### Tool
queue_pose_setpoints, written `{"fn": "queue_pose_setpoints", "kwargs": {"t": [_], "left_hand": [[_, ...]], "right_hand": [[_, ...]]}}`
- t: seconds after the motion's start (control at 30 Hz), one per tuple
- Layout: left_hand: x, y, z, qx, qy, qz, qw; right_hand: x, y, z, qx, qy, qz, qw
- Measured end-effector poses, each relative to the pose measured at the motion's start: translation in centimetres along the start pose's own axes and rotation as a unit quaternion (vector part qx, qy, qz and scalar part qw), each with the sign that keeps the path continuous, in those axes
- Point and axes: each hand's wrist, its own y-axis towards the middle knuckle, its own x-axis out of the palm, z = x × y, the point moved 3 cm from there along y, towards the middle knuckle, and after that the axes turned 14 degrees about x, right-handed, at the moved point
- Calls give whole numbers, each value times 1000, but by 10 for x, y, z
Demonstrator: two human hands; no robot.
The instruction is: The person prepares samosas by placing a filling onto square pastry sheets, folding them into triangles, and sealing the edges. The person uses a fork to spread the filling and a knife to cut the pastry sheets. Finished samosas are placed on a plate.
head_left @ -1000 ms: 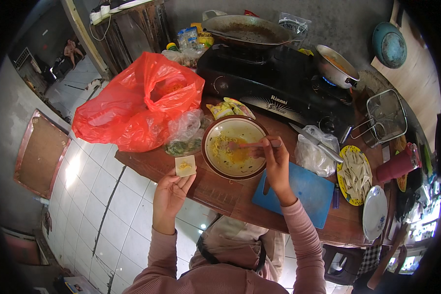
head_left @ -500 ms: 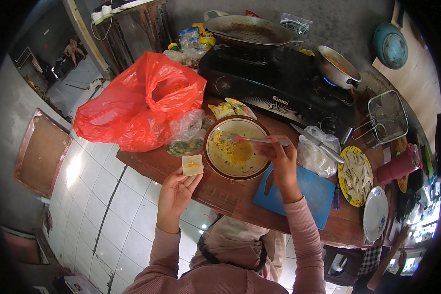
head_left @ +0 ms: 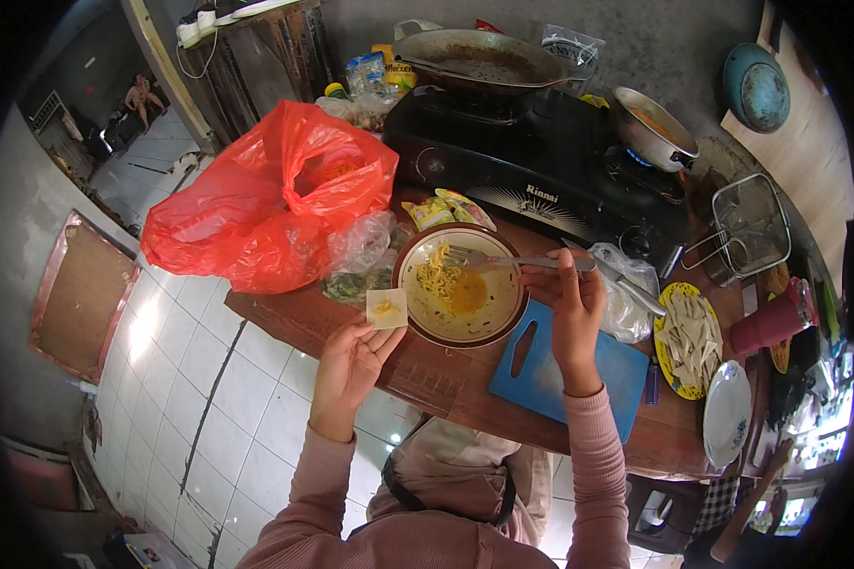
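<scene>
My left hand (head_left: 348, 368) holds a small square dumpling wrapper (head_left: 395, 320) on its fingertips, just left of the bowl's near rim. A little yellow filling lies in the middle of the wrapper. In my right hand (head_left: 577, 322) is a metal fork (head_left: 531, 261), gripped by its handle and pointing left. Its tines are over the brown-rimmed bowl (head_left: 484, 321), at the yellow noodles (head_left: 435, 282) that lie with some orange-yellow liquid in it. Under my right wrist sits a blue cutting board (head_left: 598, 379).
A black stove (head_left: 503, 152) carries a wok (head_left: 484, 62) and a small pan (head_left: 650, 128) over a blue flame. Left stands a red plastic bag (head_left: 247, 209). A knife (head_left: 636, 289), a yellow plate (head_left: 669, 365) of pale strips, a white plate (head_left: 726, 417) and a pink tumbler (head_left: 769, 322) stand right.
My left hand has moved right and slightly up with the wrapper, closer to the bowl. My right hand has shifted right, with the fork's tines lifted slightly among the noodles.
</scene>
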Motion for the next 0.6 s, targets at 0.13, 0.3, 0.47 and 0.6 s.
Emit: {"fn": "queue_pose_setpoints", "kwargs": {"t": [0.13, 0.3, 0.47, 0.6], "left_hand": [[4, 5, -1, 7, -11, -17, 1000], [8, 10, -4, 2, -1, -10, 1000], [13, 16, -8, -12, -3, -15, 1000], [17, 22, -13, -30, -1, -52, 998]], "right_hand": [[-1, -1, -5, -12, 17, 3, 1000], [-1, -3, -12, -27, 31, 0, 999], [-1, -7, -24, -44, 36, 0, 998], [1, -12, -33, -49, 53, -7, 997]]}}
